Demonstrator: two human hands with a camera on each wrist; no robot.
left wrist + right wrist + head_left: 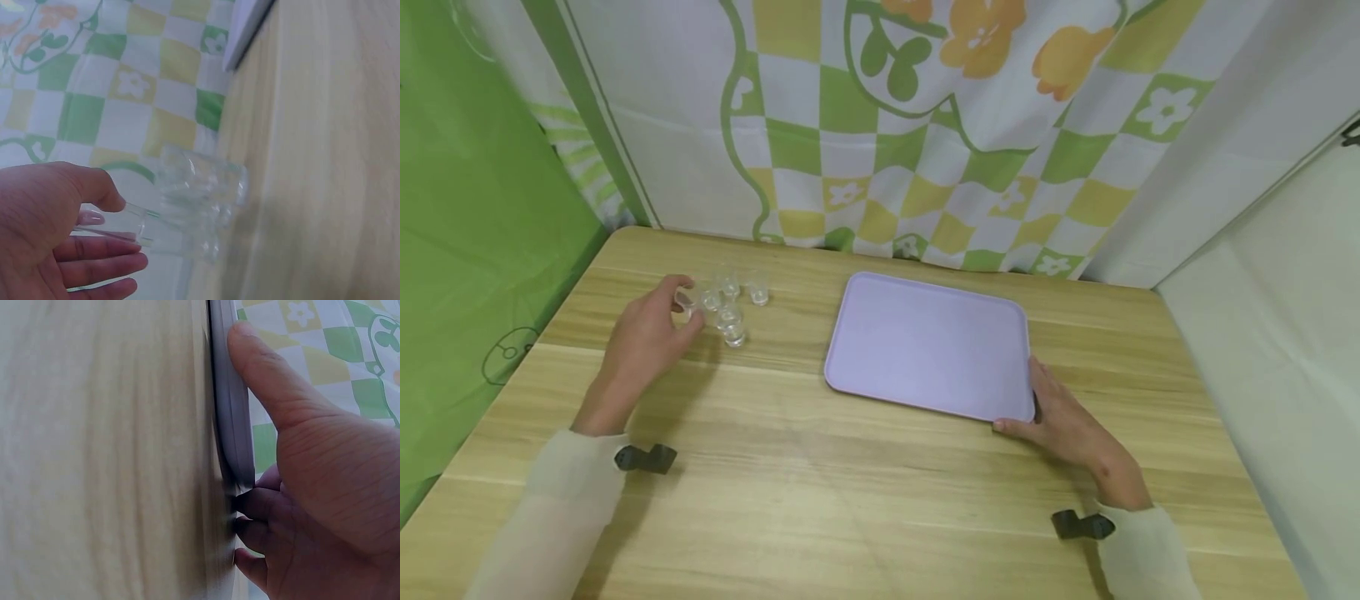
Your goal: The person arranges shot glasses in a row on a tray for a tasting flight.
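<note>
At the table's left, my left hand pinches a small clear shot glass between thumb and fingers; in the left wrist view the glass lies sideways across that view. Right beside the fingertips stands a cluster of several more clear shot glasses, overlapping one another in the head view. A pale purple rectangular tray lies flat right of the table's middle. My right hand holds its near right corner, thumb along the front edge and fingers at the right side. In the right wrist view the fingers bend in by the tray's rim.
The wooden table carries the tray and the glasses. Behind its far edge hangs a checked floral curtain. Green cloth borders the left side and a white sheet the right. A single shot glass stands at the cluster's right.
</note>
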